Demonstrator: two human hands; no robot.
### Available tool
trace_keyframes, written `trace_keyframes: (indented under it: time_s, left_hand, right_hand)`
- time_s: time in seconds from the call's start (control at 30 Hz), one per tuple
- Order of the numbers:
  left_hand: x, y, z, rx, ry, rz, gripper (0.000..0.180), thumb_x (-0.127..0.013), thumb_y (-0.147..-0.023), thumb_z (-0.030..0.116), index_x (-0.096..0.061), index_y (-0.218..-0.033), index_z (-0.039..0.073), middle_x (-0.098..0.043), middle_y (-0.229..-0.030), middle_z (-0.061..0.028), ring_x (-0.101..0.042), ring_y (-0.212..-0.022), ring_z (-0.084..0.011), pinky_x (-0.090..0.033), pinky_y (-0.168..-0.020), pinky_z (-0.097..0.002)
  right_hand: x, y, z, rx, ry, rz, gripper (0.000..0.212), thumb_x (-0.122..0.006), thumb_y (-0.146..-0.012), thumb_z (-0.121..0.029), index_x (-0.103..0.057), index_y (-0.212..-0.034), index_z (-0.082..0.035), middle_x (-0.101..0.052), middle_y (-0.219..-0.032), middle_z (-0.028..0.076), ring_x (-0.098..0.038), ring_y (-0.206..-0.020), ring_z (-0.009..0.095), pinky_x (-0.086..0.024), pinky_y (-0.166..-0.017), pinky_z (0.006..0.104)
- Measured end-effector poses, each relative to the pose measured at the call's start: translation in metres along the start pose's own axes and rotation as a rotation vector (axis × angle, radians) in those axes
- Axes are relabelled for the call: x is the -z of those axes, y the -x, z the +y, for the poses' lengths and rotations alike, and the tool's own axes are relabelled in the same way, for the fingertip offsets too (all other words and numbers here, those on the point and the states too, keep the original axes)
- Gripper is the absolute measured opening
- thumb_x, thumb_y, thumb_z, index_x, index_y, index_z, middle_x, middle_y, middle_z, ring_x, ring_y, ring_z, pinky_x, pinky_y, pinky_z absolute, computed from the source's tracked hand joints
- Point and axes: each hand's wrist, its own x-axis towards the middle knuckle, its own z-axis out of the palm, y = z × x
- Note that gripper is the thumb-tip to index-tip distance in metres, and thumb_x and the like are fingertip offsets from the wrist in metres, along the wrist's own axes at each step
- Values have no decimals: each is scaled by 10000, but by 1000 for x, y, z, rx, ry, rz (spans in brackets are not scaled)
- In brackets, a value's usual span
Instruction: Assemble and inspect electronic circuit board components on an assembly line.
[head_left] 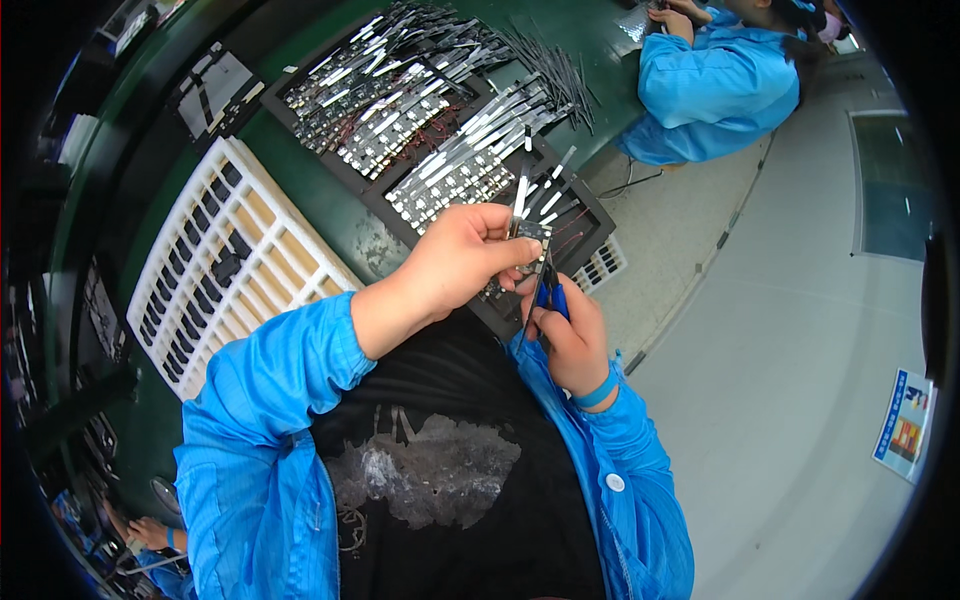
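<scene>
Between the thumb and fingers of my left hand [465,250] is a small dark circuit board [533,234], and a pale flat strip [521,196] rises from it. My right hand [574,345] is closed around a blue-handled hand tool [553,298], pliers or cutters. Its jaws are close by the board's lower edge, partly hidden by my fingers, so whether they touch it I cannot tell. Just beyond both hands lies a black tray [603,228] with several similar boards [455,190], their silver and black strips and thin red wires.
More boards with strips [375,130] fill another black tray farther off on the green table [355,235]. A white foam tray [300,250] with dark parts in its slots stands at left. A co-worker's blue sleeve [700,90] is far right; another person's hand [150,533] is lower left.
</scene>
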Motion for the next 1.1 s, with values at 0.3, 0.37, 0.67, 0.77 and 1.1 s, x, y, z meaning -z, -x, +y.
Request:
trace_keyframes:
  time_s: [0.3, 0.37, 0.67, 0.77, 1.1]
  left_hand:
    - [-1, -1, -3, 116, 188, -102, 112, -692, -893, 134, -677, -914, 25, -665, -777, -12, -592, -659, -80, -478, -617, -226]
    - [1, -2, 0, 90, 106, -80, 125, -695, -896, 127, -663, -945, 17, -659, -763, -19, -601, -655, -81, -479, -609, -221]
    - [-3, -1, 46, -237, -706, -117, 282, -747, -832, 198, -567, -703, 24, -438, -563, -10, -408, -544, -83, -342, -501, -297]
    - [4, -1, 14, -171, -1000, -202, 299, -745, -787, 231, -581, -695, -1, -525, -589, -144, -535, -544, -269, -430, -559, -397]
    - [12, 16, -9, -172, -1299, -48, 277, -748, -767, 271, -701, -877, 21, -669, -788, -179, -667, -787, -364, -526, -741, -444]
  right_hand:
    - [-10, 7, 9, -102, -618, -111, 312, -457, -831, -47, -554, -1113, 44, -585, -827, 105, -563, -732, 177, -469, -677, 292]
    - [-10, 9, 11, -97, -669, -32, 339, -453, -830, -53, -543, -1140, 51, -582, -842, 108, -567, -749, 193, -477, -694, 313]
    - [16, 3, 18, 109, -556, 249, 385, -432, -829, -56, -519, -1184, 66, -575, -862, 113, -564, -743, 209, -485, -702, 336]
    - [23, 1, 17, 160, -565, 310, 395, -415, -838, -60, -502, -1201, 68, -569, -875, 113, -558, -741, 213, -485, -713, 344]
    - [69, -59, -19, 263, -148, 336, 329, -457, -884, -62, -565, -1178, 40, -580, -846, 66, -562, -721, 142, -470, -665, 273]
